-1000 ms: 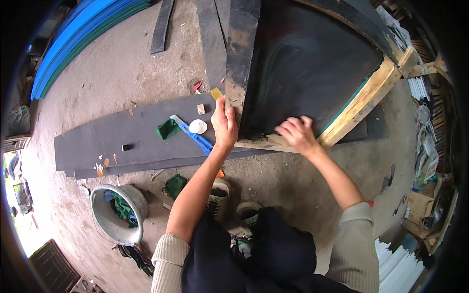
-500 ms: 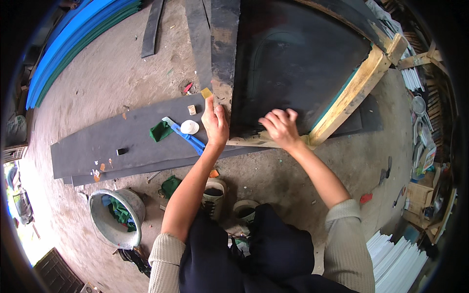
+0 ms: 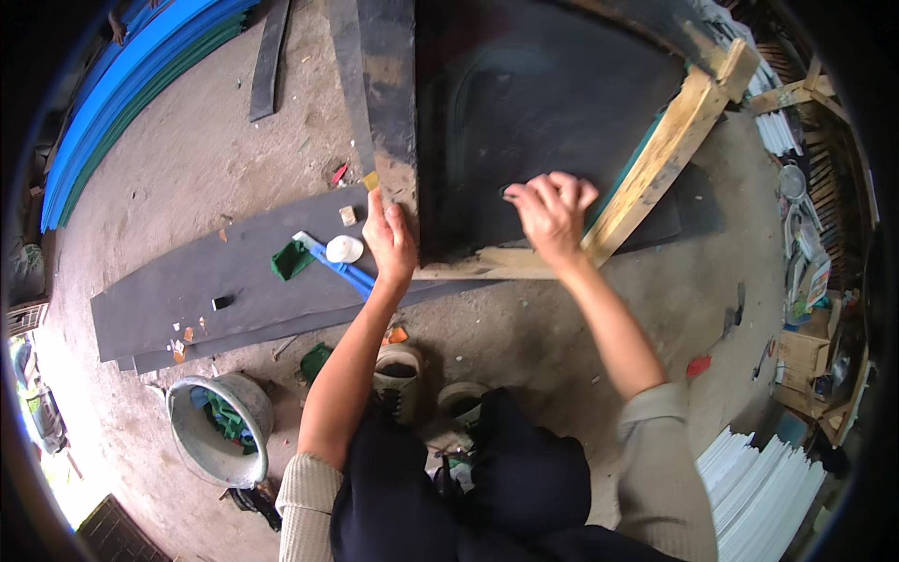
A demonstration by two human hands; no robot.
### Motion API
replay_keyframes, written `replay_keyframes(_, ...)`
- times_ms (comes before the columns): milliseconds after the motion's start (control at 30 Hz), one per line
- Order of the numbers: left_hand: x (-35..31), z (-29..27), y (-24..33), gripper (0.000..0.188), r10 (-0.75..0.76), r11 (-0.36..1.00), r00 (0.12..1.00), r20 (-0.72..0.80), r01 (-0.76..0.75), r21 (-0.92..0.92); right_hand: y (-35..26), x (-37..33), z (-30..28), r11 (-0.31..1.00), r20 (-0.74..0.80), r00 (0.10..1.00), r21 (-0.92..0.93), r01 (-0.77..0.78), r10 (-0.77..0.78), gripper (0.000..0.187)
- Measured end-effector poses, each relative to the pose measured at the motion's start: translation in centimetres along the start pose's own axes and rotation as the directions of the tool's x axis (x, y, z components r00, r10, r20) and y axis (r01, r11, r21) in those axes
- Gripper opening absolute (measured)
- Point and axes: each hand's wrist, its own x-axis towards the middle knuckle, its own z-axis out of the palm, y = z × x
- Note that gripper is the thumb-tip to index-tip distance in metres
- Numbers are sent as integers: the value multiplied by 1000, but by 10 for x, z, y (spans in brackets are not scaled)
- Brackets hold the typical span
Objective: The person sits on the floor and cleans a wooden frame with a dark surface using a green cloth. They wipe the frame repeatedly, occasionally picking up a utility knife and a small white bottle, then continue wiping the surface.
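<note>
My left hand (image 3: pixel 390 242) is closed at the lower left corner of a wooden frame, its thumb by a worn dark board (image 3: pixel 397 112). A small flat yellow piece (image 3: pixel 371 180) sticks out past its fingertips. Over the frame's dark sheet (image 3: pixel 534 112), my right hand (image 3: pixel 554 217) is closed with curled fingers; a tiny dark bit shows at the fingertips, too small to name. Pale wooden bars (image 3: pixel 651 164) edge the sheet on the right and near side. By my left hand lie a white round lid-like thing (image 3: pixel 345 249), a blue-handled tool (image 3: pixel 352 277) and a small pale block (image 3: pixel 348 215).
Beneath the frame lies a long dark sheet (image 3: pixel 159 300), with a green scrap (image 3: pixel 292 260) on it. A grey bucket (image 3: pixel 178 440) of green scraps stands at lower left. Blue sheets (image 3: pixel 103 103) are stacked far left, white strips (image 3: pixel 758 496) at lower right. Cartons (image 3: pixel 803 361) sit on the right.
My right hand has risen a little and moved right over the dark sheet. The left hand stays at the frame's corner. The whole scene has shifted left as the view turned.
</note>
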Motion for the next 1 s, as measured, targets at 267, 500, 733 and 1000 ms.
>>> replay_keyframes(267,6,3,3,39,119,993,992,-37,-119,-19,10,0,1,994,6,995,-38,98,-98,9)
replay_keyframes(500,0,8,8,44,76,996,997,21,-75,-43,-19,-56,37,993,-33,995,71,-90,92,16)
replay_keyframes(733,2,6,-3,41,143,990,989,-37,-143,-8,26,82,-18,976,-376,901,51,-213,216,18)
replay_keyframes(1000,0,12,-2,46,149,988,988,-48,-151,-44,6,-40,21,940,93,936,4,342,-341,11)
